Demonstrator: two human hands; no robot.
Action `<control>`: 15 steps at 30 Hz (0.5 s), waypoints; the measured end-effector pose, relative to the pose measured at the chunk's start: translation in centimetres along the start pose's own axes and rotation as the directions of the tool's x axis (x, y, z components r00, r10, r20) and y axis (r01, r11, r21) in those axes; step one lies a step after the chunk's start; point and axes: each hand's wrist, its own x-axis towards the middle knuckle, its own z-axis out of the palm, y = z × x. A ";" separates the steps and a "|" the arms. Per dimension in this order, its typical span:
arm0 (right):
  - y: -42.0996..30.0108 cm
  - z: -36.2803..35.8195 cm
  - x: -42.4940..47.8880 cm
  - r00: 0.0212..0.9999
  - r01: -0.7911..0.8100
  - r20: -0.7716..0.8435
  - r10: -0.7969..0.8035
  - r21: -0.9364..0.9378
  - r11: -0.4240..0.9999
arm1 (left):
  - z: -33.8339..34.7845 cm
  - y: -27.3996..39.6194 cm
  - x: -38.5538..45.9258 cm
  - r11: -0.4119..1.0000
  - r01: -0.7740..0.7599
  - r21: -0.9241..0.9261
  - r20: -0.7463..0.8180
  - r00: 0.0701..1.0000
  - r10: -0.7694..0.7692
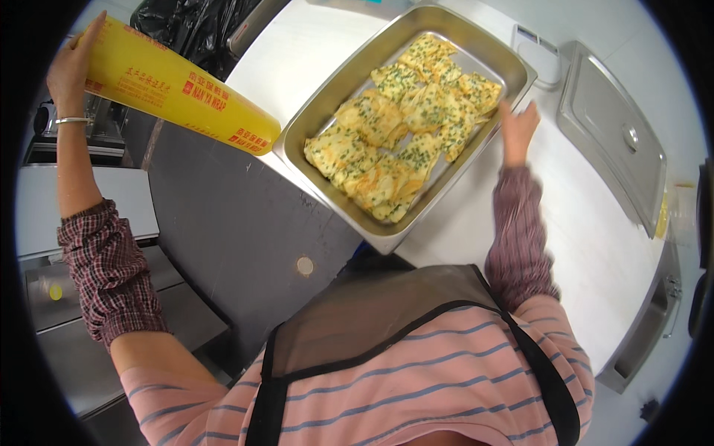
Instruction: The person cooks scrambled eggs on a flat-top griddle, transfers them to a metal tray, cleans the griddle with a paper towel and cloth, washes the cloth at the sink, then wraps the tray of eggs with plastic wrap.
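Note:
My left hand (72, 67) grips the far end of a long yellow cling film box (167, 92) printed with red writing. The box's other end is by the left rim of a deep stainless steel food pan (329, 214). Pieces of pan-fried egg flatbread flecked with chopped greens (374, 120) lie overlapping inside the pan. At the pan's right rim is my right hand (519, 131), slightly blurred, with its fingers apart and no object seen in it. Whether its fingertips touch the rim is hard to tell.
The pan stands on a white worktop (574, 240), its corner jutting over the near edge. A steel pan lid (613, 134) lies to the right, near a white kitchen scale (535, 56). Black plastic bags (189, 33) are at the upper left. A sink (647, 329) is at the far right.

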 end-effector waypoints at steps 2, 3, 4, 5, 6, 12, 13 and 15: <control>-6.1 -2.7 -9.8 0.900 -0.381 0.334 0.279 0.294 0.877 | 0.3 -0.4 -1.2 0.998 0.061 0.023 -0.008 0.998 -0.061; -6.4 -2.6 -12.9 0.925 -0.261 0.359 0.126 0.358 0.896 | 0.4 0.4 -1.3 0.999 0.053 0.001 0.015 0.998 -0.053; -10.5 -3.7 -15.6 0.891 -0.338 0.404 0.205 0.292 0.895 | 0.7 0.6 -2.4 0.999 0.053 0.004 0.055 0.997 -0.053; -10.1 -3.5 -16.7 0.907 -0.302 0.385 0.172 0.307 0.903 | 0.3 1.3 -2.7 0.999 0.048 -0.005 0.071 0.996 -0.048; -9.1 -2.6 -17.0 0.926 -0.294 0.335 0.174 0.350 0.890 | 0.2 2.0 -2.8 0.998 0.044 -0.039 0.103 0.994 -0.040; -6.2 0.0 -14.2 0.956 -0.257 0.233 0.181 0.357 0.898 | 5.7 1.4 -0.7 0.974 0.020 -0.224 0.022 1.000 -0.015; -8.3 0.4 -14.9 0.939 -0.298 0.272 0.211 0.334 0.894 | 7.6 -1.4 0.3 0.944 0.028 -0.328 -0.003 1.000 -0.031; -10.9 3.7 -17.9 0.948 -0.273 0.235 0.214 0.258 0.927 | 11.1 -8.0 1.6 0.901 0.027 -0.433 -0.041 0.998 -0.050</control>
